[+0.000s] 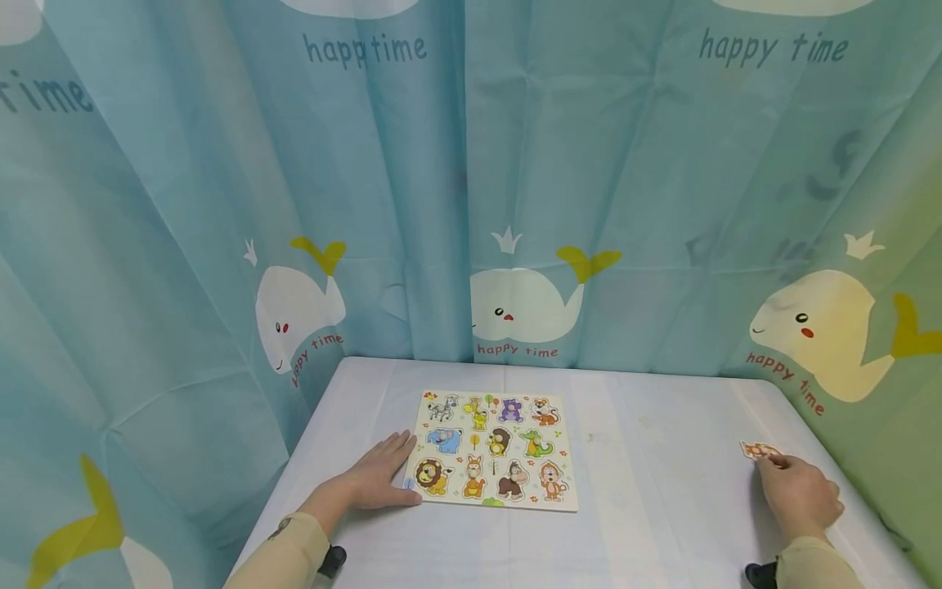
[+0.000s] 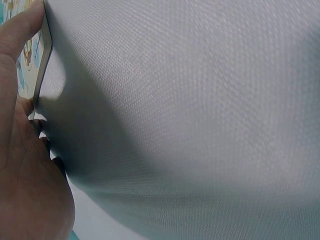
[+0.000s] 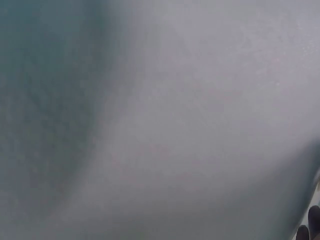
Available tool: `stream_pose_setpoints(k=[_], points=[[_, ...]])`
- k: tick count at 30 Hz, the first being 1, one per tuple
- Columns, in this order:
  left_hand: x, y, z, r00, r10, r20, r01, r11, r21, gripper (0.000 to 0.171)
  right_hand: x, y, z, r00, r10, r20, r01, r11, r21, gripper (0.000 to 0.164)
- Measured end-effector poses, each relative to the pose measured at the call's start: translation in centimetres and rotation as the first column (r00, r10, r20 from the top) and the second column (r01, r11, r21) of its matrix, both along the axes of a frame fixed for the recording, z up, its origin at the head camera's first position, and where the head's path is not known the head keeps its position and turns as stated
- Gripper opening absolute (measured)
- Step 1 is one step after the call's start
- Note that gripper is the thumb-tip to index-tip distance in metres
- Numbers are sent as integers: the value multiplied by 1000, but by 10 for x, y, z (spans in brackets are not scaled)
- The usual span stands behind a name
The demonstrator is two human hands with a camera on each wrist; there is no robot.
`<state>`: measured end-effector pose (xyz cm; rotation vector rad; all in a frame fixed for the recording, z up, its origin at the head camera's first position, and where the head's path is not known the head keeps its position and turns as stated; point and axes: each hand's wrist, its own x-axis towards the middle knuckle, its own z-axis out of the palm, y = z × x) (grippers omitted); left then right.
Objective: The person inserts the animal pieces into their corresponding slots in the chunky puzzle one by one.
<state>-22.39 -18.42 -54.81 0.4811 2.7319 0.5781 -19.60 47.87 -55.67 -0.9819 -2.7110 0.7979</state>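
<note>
An animal puzzle board (image 1: pixel 526 505) lies flat on the table, with a zebra, a lion, a crocodile and several other animals on it. My left hand (image 1: pixel 375 474) rests at its left side, fingers along the edge and the thumb at the near left corner. In the left wrist view, that thumb lies on the board's (image 2: pixel 37 75) corner. Far to the right, my right hand (image 1: pixel 802 495) pinches a small orange-and-white puzzle piece (image 1: pixel 756 450) between thumb and fingers. Only dark fingertips (image 3: pixel 314 220) show at the lower right corner of the right wrist view.
A white cloth covers the table (image 1: pixel 662 491). Behind it and at both sides hangs a blue curtain (image 1: pixel 412 164) with whale prints, turning green at the right. The right hand is near the table's right edge.
</note>
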Motion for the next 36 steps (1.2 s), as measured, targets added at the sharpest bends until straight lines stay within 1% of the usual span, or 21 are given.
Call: stream_pose_setpoints(k=[5,12,17,21,27,32,36], points=[[-1,0,0,1000,-6,-2,6,1000,-7,111,-2,3,-2,1000,-26,18,26,999,-21,50],[0,0,0,1000,-2,12,2,1000,-1,110,-9,2,-1,999,-50,-20,49,998,-35,47],[0,1,0,1000,1,13,-1,1000,-6,111,-14,-2,1,997,-67,-24,66,997,-50,46],[-1,1,1,1000,-2,12,2,1000,-14,111,-16,-3,2,996,-86,-10,86,994,-61,45],[-1,1,2,1000,-9,18,9,1000,5,110,-19,-1,1,994,-102,26,103,993,-50,44],[0,1,2,1000,-14,22,13,1000,6,110,-20,1,-1,993,-102,58,105,993,-47,44],[0,0,3,1000,-20,14,20,1000,15,109,-22,0,-1,992,-105,64,108,993,-48,44]])
